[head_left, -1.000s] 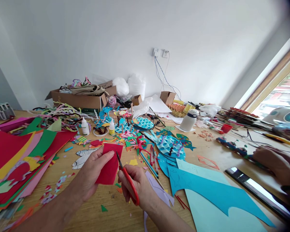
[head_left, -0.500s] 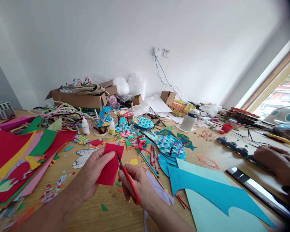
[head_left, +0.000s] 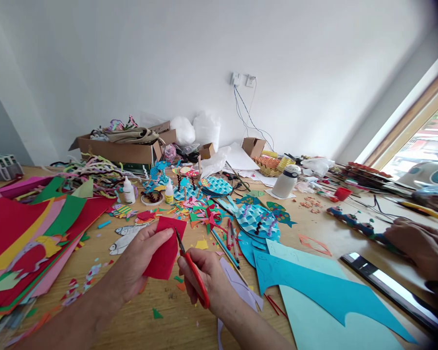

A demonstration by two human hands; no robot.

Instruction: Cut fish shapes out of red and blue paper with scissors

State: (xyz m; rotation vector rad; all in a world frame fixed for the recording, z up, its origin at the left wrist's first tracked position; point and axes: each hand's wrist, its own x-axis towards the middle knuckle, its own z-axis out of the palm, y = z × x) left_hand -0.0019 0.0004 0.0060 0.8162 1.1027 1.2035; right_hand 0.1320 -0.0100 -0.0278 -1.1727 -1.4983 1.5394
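A piece of red paper point(head_left: 164, 260) is pinched in my left hand point(head_left: 140, 260), thumb on top, held above the table. My right hand point(head_left: 208, 277) grips a pair of scissors point(head_left: 199, 279) with red handles. Their dark blades point up and to the left, against the paper's right part near its upper edge. Just left of the paper lie white fish cutouts with black outlines point(head_left: 126, 239). Beyond it spreads a heap of coloured paper scraps point(head_left: 190, 209).
Coloured paper sheets point(head_left: 91, 209) are stacked at left. Glue bottles point(head_left: 129, 190) stand behind. Blue paper point(head_left: 314, 287) lies on a pale green sheet point(head_left: 299, 321) at right, beside a phone point(head_left: 387, 287). Another person's hands point(head_left: 416, 240) are at far right, at a row of small blue figures point(head_left: 354, 223).
Hardly anything differs. The red paper and the scissors have shifted very slightly in my hands, and the other person's hands stay in nearly the same place.
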